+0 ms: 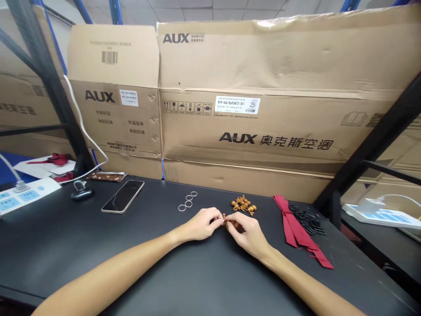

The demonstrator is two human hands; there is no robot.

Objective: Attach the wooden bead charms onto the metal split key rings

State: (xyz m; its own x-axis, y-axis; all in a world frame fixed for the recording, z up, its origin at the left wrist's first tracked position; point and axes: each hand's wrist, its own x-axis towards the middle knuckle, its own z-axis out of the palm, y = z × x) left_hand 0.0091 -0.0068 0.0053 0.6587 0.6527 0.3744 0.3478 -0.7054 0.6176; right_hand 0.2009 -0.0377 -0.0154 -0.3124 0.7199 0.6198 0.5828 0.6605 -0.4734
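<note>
A small brown carved bead [232, 224] is pinched between both hands, low over the black bench [138, 276], and the fingers hide most of it. The left hand [199, 224] reaches in from the lower left, its fingers [214, 214] closed narrow on one side of the bead. The right hand [248, 232] reaches in from the lower right, its fingers [234, 217] closed just as narrow on the other side, so the two hands nearly meet.

Just beyond the hands sits a heap of brown carved beads [243, 204]. To its left lie four thin metal rings [186, 200], and to its right a red ribbon [292, 224] lies just beside a pile of black clips [309, 220].

Farther left on the bench are a phone [123, 196], a small black lock [81, 192] and a white power strip [26, 195] with a plug in it. Large cardboard boxes [263, 57] marked AUX stand upright along the back edge of the bench.
</note>
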